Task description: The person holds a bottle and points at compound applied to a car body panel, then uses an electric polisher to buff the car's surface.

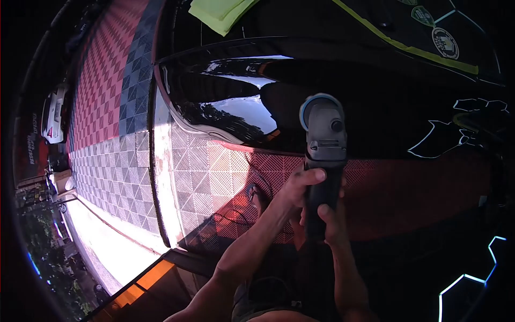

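Note:
Both my hands are wrapped around the dark handle of a power polisher [326, 137]. My left hand [301, 185] grips nearer the machine's head, with the thumb laid over the top. Farther back on the handle, my right hand [333, 222] is closed, its thumb along the side. The polisher's round head with a blue-edged pad [304, 111] is over a glossy black car panel [214, 110]. Whether the pad touches the paint is hidden from above. Sky and trees are reflected in the panel.
A folded yellow-green cloth [221, 15] lies on the car's dark surface, and yellow tape [405, 47] runs at the upper right. Below is a red and grey tiled floor [198, 185] with a dark cord [260, 174]. A white car [54, 114] stands at far left.

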